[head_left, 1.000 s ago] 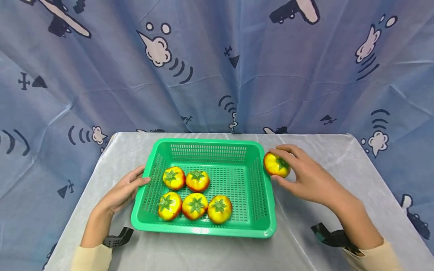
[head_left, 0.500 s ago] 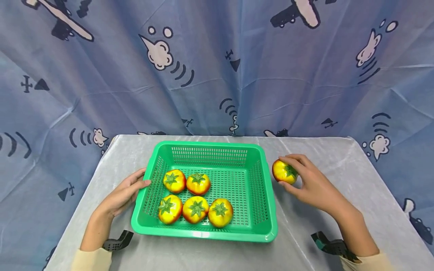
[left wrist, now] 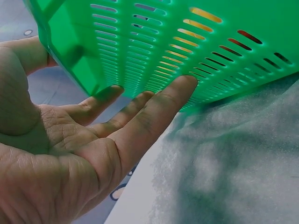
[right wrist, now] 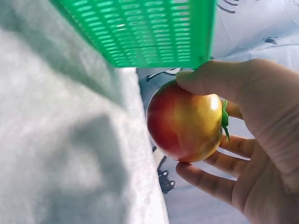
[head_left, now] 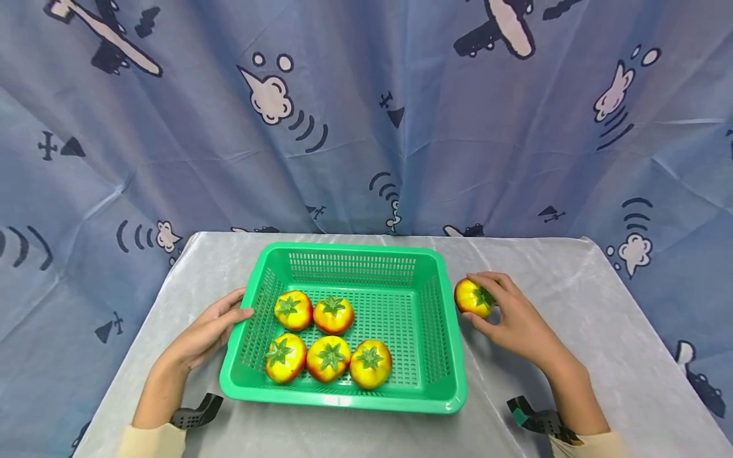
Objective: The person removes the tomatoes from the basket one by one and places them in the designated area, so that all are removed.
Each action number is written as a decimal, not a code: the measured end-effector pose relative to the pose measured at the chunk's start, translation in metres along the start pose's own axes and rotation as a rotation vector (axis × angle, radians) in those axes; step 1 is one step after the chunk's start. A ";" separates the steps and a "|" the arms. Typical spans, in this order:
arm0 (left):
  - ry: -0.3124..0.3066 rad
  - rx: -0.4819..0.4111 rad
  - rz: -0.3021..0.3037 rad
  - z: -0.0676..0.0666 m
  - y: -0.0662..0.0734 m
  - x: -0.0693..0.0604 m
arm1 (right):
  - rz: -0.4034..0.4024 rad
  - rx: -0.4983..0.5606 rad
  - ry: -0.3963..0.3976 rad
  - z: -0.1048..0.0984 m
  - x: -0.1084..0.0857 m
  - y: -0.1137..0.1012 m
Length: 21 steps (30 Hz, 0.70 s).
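A green plastic basket with slotted walls stands on the table. Several red-and-yellow fruits with green leafy caps lie inside, among them a front-row fruit. My left hand holds the basket's left rim, thumb over the edge; in the left wrist view its fingers stretch along the outer wall. Just right of the basket, my right hand holds another such fruit between thumb and fingers. The right wrist view shows this fruit with its leafy cap towards the palm. Whether it touches the table, I cannot tell.
A pale grey cloth covers the table. Behind it hangs a blue curtain with airplane and cloud prints. Inside the basket, the bare slotted floor shows at the right and the back. Black camera mounts sit on both wrists.
My right hand moved the fruit away from the basket's right rim and towards me, then slightly back left. The left hand stays at the rim. The whole view has shifted slightly.
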<state>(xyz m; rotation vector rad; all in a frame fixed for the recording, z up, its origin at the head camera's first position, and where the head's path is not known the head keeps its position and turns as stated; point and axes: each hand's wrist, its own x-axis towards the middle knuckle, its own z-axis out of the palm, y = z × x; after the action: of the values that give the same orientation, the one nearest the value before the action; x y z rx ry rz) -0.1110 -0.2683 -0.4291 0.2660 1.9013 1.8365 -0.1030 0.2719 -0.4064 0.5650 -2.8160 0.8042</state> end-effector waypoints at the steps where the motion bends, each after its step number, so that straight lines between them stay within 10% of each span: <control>1: -0.002 -0.001 -0.003 0.000 0.000 0.000 | 0.001 0.001 0.001 0.003 0.000 0.002; 21: -0.035 -0.025 0.003 -0.005 -0.002 0.000 | 0.018 0.002 -0.017 0.021 -0.002 0.028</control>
<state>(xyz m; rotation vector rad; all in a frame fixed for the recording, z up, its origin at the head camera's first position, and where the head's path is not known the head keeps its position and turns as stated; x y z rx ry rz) -0.1127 -0.2726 -0.4311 0.2907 1.8538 1.8440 -0.1129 0.2830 -0.4380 0.5498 -2.8399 0.8092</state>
